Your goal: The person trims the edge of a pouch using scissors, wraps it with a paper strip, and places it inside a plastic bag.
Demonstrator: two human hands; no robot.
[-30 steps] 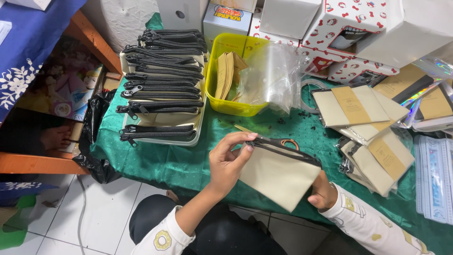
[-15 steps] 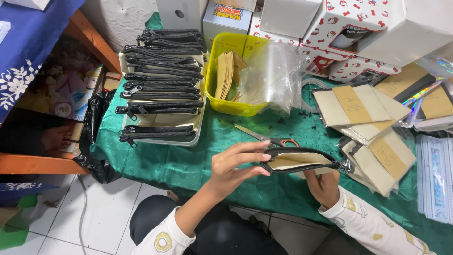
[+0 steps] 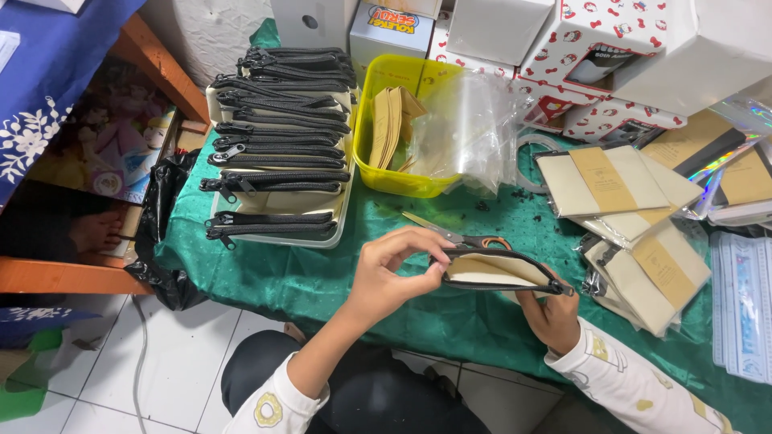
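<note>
1. Cream canvas pouch (image 3: pixel 492 272) with a black zip, held above the near edge of the green cloth (image 3: pixel 265 277), between both hands, mouth up and gaping.
2. Long axis run left to right, slightly down toward the right; zip edge tilted toward the camera.
3. Left hand (image 3: pixel 388 277) pinched on the pouch's left end, thumb and forefinger closed on the zip edge; other fingers curled, clear of the fabric.
4. Right hand (image 3: pixel 553 315) cupped under the right end, gripped from below; fingers mostly hidden behind the pouch, so the exact hold could not be told.
5. Both hands touching the pouch; left hand more fully in view, nearer the open mouth.
6. Pouch's inside seen only as a pale sliver; whether anything lay in it could not be told.
7. Scissors (image 3: pixel 454 235) just beyond the pouch on the cloth, orange handles partly hidden by its top edge.
8. Farther left, tray (image 3: pixel 277 238) stacked with rows of black-zipped pouches, well apart from the hands.
9. Behind the scissors, yellow tub (image 3: pixel 378 173) with tan cards upright and clear bags spilling over its right rim.
10. Right of the hands, wrapped pouches (image 3: pixel 635 233) with tan bands, overlapping in a loose pile.
11. At the far edge, white boxes (image 3: pixel 498 28), cut off by the frame.
</note>
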